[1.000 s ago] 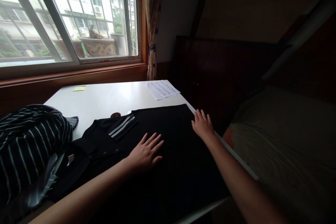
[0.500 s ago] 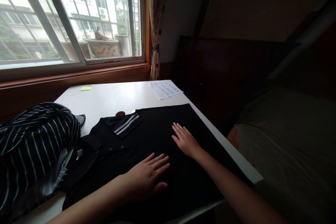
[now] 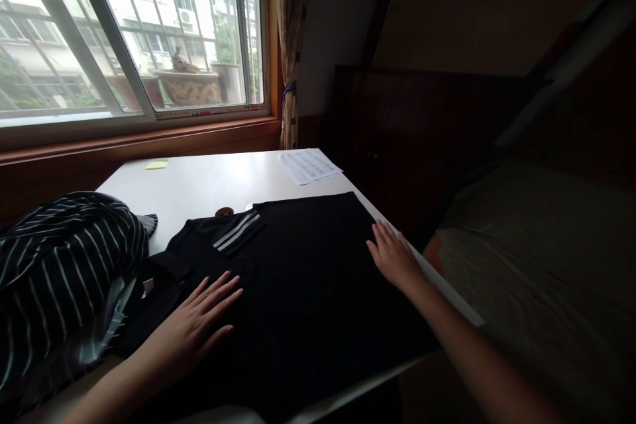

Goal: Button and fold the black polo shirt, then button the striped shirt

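A black polo shirt (image 3: 303, 265) lies spread over the white table, its collar toward the left and its hem toward the right. Two pale stripes cross the sleeve on its far side, and a small white label shows inside the collar. Flat on the shirt's upper chest, near the collar, rests my left hand (image 3: 201, 315), fingers spread. At the far right, by the hem and the table's edge, my right hand (image 3: 395, 253) lies palm down on the cloth with its fingers stretched out. Neither hand holds anything.
A heap of dark striped cloth (image 3: 64, 265) sits at the table's left. Printed sheets (image 3: 309, 167) and a yellow sticky note (image 3: 157, 164) lie on the white table (image 3: 218, 179) toward the back. A small brown round object (image 3: 224, 212) is beside the sleeve. Beyond is a barred window (image 3: 163, 33).
My hands have moved apart over the shirt: the left slid left toward the collar, the right slid right to the hem. The view has shifted slightly.
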Demonstrator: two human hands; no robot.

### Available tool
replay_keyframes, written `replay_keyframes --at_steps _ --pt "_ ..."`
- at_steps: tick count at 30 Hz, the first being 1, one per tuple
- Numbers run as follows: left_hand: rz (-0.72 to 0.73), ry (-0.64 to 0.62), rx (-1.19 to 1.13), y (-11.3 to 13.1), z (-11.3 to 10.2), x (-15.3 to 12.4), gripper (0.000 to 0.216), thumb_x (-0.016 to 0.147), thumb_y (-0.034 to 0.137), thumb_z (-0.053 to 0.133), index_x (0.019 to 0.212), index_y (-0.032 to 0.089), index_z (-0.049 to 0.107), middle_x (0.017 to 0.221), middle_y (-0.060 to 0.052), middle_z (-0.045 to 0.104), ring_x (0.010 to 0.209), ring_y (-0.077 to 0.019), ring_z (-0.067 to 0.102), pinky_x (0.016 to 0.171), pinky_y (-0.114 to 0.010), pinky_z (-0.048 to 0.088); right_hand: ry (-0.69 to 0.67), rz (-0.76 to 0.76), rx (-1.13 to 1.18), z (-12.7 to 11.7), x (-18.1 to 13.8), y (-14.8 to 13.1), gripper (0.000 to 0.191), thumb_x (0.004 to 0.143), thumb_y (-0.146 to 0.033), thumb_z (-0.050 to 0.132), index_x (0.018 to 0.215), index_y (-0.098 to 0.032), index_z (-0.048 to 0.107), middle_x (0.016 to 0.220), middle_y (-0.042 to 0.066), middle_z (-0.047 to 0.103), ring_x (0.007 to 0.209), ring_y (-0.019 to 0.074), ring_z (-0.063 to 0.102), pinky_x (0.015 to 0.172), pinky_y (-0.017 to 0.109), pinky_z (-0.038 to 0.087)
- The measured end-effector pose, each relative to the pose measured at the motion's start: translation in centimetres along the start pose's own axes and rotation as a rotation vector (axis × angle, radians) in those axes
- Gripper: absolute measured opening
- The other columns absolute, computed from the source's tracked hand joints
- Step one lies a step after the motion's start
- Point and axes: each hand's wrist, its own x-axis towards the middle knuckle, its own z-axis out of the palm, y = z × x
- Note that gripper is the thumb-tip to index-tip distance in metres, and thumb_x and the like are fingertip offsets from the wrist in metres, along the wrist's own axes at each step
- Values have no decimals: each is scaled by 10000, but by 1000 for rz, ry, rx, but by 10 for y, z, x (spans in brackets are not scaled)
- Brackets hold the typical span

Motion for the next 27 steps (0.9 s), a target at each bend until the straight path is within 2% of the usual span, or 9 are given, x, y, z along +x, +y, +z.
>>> replay_keyframes --at_steps 2,6,8,10,14,18,23,25,27 --pt "14 -7 16 4 2 -4 654 970 471 483 1548 382 190 1595 26 275 1469 -268 304 1169 -525 341 -14 -143 79 3 -16 -49 590 1035 -424 269 1544 -128 300 1622 119 242 1504 279 206 1217 515 207" --pt "46 25 81 9 9 -7 650 983 480 464 1558 350 189 1607 8 261 1471 -261 303 1190 -492 308 -117 -477 276 5 -68 -147 632 1021 -496 295 1570 -186 243 1625 69 206 1509 239 198 1224 475 226" --pt "62 43 122 9 12 -8 656 987 484 463 1563 319 194 1611 -4 266 1475 -258 295 1207 -479 272 -136 -566 316 4 -89 -172 665 1012 -511 341 1568 -163 236 1632 80 183 1513 251 180 1229 485 206" --pt "76 46 160 9 13 -9 667 991 490 458 1568 292 190 1617 -15 261 1479 -257 287 1220 -470 238 -141 -558 311 3 -99 -173 671 1010 -512 359 1565 -154 242 1635 86 169 1512 254 183 1233 480 195" --pt "81 56 192 7 13 -11 683 992 496 454 1573 255 188 1622 -31 254 1478 -254 289 1235 -452 197 -120 -441 225 3 -95 -119 643 1017 -479 356 1567 -169 236 1634 82 188 1505 252 208 1224 489 216" --pt "80 71 214 7 14 -12 703 989 507 457 1576 239 178 1623 -35 248 1481 -245 282 1247 -435 150 -81 -255 106 13 -90 -30 649 1017 -524 300 1564 -178 244 1624 81 235 1496 241 243 1214 493 229" --pt "76 85 201 8 14 -12 701 989 512 454 1576 246 178 1618 -34 266 1476 -240 295 1242 -425 178 -33 2 -4 31 -93 72 668 1000 -536 238 1554 -163 272 1622 87 253 1492 265 252 1193 528 253" --pt "80 90 209 8 14 -11 705 988 514 456 1576 240 179 1616 -37 270 1475 -239 299 1242 -422 175 -37 70 -17 34 -92 93 660 1002 -512 211 1559 -160 255 1618 88 268 1485 273 268 1176 551 277" --pt "84 92 220 8 14 -11 713 985 515 462 1576 232 180 1617 -41 268 1476 -242 297 1244 -422 167 -22 99 -28 31 -88 97 646 1005 -489 206 1562 -165 246 1614 91 281 1481 282 274 1167 568 282"
